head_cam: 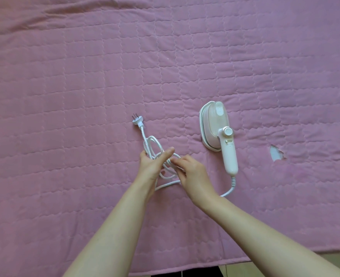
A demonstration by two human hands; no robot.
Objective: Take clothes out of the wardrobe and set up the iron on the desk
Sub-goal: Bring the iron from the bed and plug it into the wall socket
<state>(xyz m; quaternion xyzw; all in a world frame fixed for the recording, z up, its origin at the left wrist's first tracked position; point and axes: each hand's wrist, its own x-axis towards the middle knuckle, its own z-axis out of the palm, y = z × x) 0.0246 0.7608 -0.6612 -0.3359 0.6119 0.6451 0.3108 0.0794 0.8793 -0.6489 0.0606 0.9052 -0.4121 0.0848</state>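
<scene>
No text, label, brand or number can be read anywhere — not even on the iron [218, 128].

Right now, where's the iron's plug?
Head view, centre-left: the plug lies on the pink quilt, prongs pointing away, beyond the left hand and left of the iron.

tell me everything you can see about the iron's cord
The cord is white and smooth, plastic by its look. It leaves the iron at the handle's near end through a ribbed sleeve, curves left along the pink quilt, and bunches into loose loops. The left hand grips the loops and the right hand pinches a strand. Its free end runs away from the person to a three-pin plug, lying unplugged on the quilt.
</scene>
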